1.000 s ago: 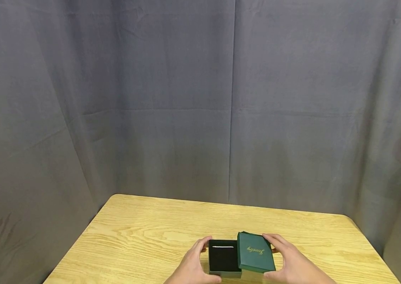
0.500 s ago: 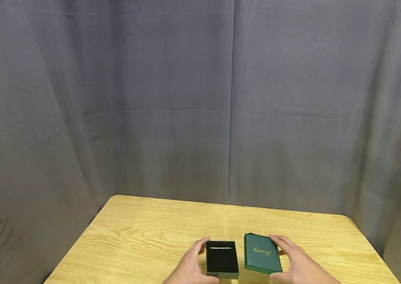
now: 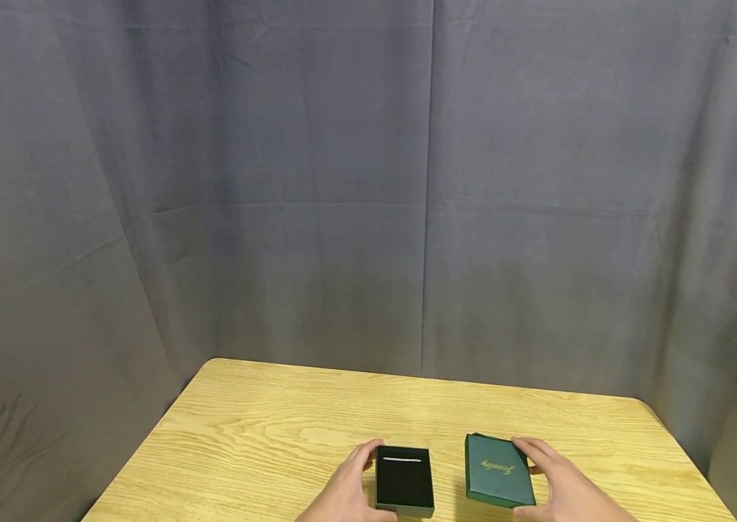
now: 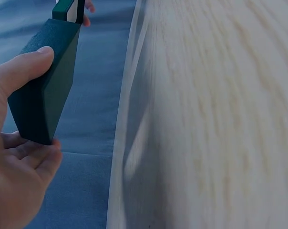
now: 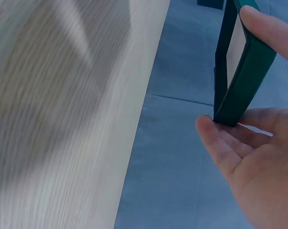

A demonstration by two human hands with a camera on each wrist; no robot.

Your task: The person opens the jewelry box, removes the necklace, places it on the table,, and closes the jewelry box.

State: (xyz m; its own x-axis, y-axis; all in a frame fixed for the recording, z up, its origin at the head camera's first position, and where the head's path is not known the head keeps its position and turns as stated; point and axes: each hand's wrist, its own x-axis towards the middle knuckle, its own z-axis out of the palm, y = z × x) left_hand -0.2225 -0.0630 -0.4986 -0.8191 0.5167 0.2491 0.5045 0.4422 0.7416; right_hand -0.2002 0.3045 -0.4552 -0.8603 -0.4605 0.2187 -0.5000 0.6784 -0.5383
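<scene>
On my feed the dark box base [image 3: 404,475] is gripped between thumb and fingers of the left hand [image 3: 350,489], the green lid [image 3: 498,470] likewise in the right hand [image 3: 551,482], both above the table [image 3: 277,435]. The lid sits right of the base, a gap between them, long axes running roughly away from the person; I count one base, one lid, two hands

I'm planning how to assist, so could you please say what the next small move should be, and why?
Probably lower the lid to the table with the right hand: it is clear of the open box in the left hand, both look raised above the tabletop, and that would free a hand.
</scene>
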